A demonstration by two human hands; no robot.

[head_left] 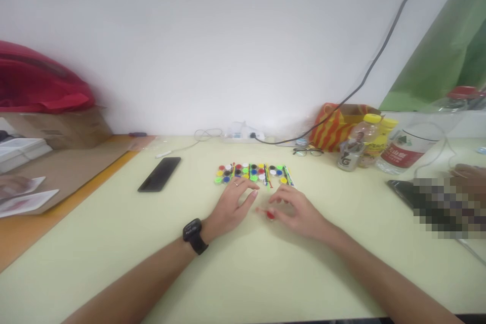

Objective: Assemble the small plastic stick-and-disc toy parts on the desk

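My left hand [231,206], with a black watch on its wrist and a ring on one finger, rests flat on the pale yellow table [243,273] with fingers stretched out, holding nothing. Beside it, my right hand [298,212] curls its fingers over a small red cap [270,214] on the table, fingertips pinching it. Just beyond both hands lies a cluster of small coloured caps [250,173] in rows, with thin coloured sticks [287,174] among them.
A black phone [159,174] lies to the left. Glasses [307,151], bottles [370,144], a striped bag [332,126] and a power strip [239,135] stand along the wall. Another person's hand [469,171] is at the right edge; papers and boxes lie left.
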